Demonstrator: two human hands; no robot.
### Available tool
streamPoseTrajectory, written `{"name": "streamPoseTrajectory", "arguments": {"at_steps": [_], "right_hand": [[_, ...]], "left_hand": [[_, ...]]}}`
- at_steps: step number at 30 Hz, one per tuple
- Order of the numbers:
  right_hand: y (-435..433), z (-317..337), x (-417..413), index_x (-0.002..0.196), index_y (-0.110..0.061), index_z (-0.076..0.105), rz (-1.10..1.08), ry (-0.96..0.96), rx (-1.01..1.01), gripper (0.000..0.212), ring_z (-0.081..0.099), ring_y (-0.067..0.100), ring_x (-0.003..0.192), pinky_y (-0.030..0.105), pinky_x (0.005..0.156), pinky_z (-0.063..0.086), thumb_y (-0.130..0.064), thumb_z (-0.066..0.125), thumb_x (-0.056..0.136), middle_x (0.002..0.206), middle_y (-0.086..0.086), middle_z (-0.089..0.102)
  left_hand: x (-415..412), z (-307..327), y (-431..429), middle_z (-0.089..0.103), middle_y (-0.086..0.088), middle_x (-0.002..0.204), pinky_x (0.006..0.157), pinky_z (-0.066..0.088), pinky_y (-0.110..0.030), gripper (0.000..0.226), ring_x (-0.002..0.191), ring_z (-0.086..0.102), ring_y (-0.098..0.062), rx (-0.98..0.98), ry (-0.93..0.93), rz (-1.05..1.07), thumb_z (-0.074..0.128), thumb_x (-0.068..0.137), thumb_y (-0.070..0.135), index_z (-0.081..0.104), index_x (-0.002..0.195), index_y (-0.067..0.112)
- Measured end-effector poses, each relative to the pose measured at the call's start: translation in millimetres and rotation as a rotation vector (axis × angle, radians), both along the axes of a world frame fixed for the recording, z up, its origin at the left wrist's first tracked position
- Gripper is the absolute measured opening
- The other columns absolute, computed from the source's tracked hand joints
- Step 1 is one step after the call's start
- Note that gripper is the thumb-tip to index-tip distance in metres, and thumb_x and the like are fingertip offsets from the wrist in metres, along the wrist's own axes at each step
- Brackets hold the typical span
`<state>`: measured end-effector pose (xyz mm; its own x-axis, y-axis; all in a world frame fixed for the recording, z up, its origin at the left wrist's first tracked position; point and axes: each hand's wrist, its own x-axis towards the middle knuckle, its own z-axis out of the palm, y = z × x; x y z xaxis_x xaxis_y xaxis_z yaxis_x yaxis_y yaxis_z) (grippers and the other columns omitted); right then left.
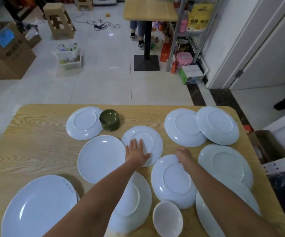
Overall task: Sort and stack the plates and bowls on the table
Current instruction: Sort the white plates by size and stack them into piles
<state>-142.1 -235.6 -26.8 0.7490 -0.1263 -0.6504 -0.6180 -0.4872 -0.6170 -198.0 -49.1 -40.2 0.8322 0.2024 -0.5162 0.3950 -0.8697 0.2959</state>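
Note:
Several white plates lie spread over the wooden table (41,134), most of them upside down. My left hand (135,152) rests flat, fingers apart, on an upside-down plate (151,137) in the middle. My right hand (183,155) curls over the far rim of another upside-down plate (172,182) just right of it. A face-up plate (100,158) lies left of my left hand. A stack of small dark green dishes (110,119) stands at the back. A white bowl (167,218) sits near the front edge. A large oval platter (37,207) fills the front left.
Two overlapping upside-down plates (201,127) lie at the back right and another plate (83,123) at the back left. Beyond the table are a tiled floor, cardboard boxes (6,48), a second table (150,9) with a person's legs behind it, and a shelf.

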Motion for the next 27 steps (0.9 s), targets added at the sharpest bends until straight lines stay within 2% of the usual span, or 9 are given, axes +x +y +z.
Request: {"name": "streamPoseTrajectory", "arguments": {"at_steps": [2,8,14,16,19,21,23,25,27], "right_hand": [[8.7,-2.5,6.7,0.116,0.006,0.056,0.015,-0.001,0.026,0.031,0.045,0.018,0.077,0.028,0.062,0.039,-0.003,0.043,0.090,0.088,0.007,0.047],[32.1,-9.2,18.0,0.119,-0.006,0.061,0.007,-0.015,0.169,0.032,0.059,0.025,0.107,0.035,0.091,0.048,-0.006,0.047,0.089,0.114,0.010,0.063],[33.8,-18.2,29.9,0.128,-0.010,0.054,-0.094,-0.028,0.236,0.037,0.051,0.017,0.105,0.030,0.090,0.041,-0.007,0.051,0.091,0.115,0.003,0.057],[34.6,-19.1,33.2,0.124,-0.012,0.057,-0.083,0.009,0.243,0.035,0.053,0.021,0.110,0.033,0.092,0.044,-0.007,0.050,0.090,0.119,0.004,0.058],[33.5,-18.5,38.5,0.116,-0.011,0.061,-0.046,0.044,0.276,0.037,0.051,0.018,0.099,0.028,0.076,0.043,0.002,0.042,0.088,0.108,0.002,0.058],[29.8,-20.3,42.9,0.118,-0.005,0.062,-0.048,0.076,0.313,0.039,0.054,0.022,0.103,0.029,0.083,0.044,0.006,0.040,0.088,0.106,0.004,0.060],[26.1,-20.5,47.4,0.118,-0.003,0.060,-0.107,0.142,0.388,0.032,0.058,0.021,0.097,0.031,0.086,0.047,0.001,0.044,0.091,0.103,0.005,0.062],[25.5,-14.3,50.0,0.116,-0.005,0.059,-0.178,0.205,0.479,0.025,0.059,0.018,0.080,0.028,0.069,0.048,-0.005,0.051,0.092,0.099,0.007,0.064],[27.8,-8.1,50.6,0.120,-0.003,0.056,-0.196,0.227,0.525,0.030,0.062,0.027,0.086,0.036,0.071,0.052,-0.006,0.058,0.090,0.111,0.014,0.063]], "left_hand": [[1.8,-4.8,-3.9,-0.013,-0.013,0.160,0.120,-0.006,-0.045,0.081,0.149,-0.014,-0.027,-0.006,0.024,0.000,0.038,0.094,0.057,-0.004,0.154,0.020],[8.8,-8.4,-1.9,-0.008,-0.009,0.162,0.120,0.001,-0.043,0.077,0.150,-0.007,-0.025,-0.067,-0.063,0.000,0.043,0.095,0.049,0.001,0.154,0.021],[29.7,-2.5,5.7,-0.014,-0.024,0.157,0.120,-0.001,-0.044,0.092,0.147,-0.011,-0.036,-0.137,0.022,0.345,0.055,0.090,0.045,-0.004,0.153,0.015],[34.9,-1.0,5.1,-0.013,-0.024,0.157,0.120,-0.001,-0.044,0.095,0.148,-0.012,-0.035,-0.160,0.047,0.372,0.058,0.088,0.045,-0.005,0.153,0.014],[41.0,-0.4,5.3,-0.014,-0.019,0.159,0.119,0.001,-0.045,0.094,0.148,-0.014,-0.031,-0.252,0.056,0.417,0.058,0.088,0.039,-0.007,0.153,0.017],[42.8,0.4,5.7,-0.014,-0.016,0.159,0.119,0.004,-0.046,0.094,0.148,-0.015,-0.029,-0.293,0.059,0.445,0.060,0.088,0.036,-0.005,0.153,0.018],[43.9,0.3,6.3,-0.013,-0.016,0.159,0.119,0.006,-0.047,0.094,0.148,-0.014,-0.029,-0.310,0.056,0.453,0.061,0.088,0.035,-0.004,0.154,0.019],[44.7,0.9,6.9,-0.011,-0.014,0.160,0.119,0.007,-0.048,0.094,0.148,-0.013,-0.029,-0.342,0.039,0.465,0.062,0.088,0.033,-0.003,0.154,0.020],[45.7,1.8,8.3,-0.005,-0.012,0.161,0.120,0.010,-0.047,0.093,0.149,-0.006,-0.028,-0.400,0.009,0.484,0.063,0.087,0.030,-0.001,0.154,0.020]]}}
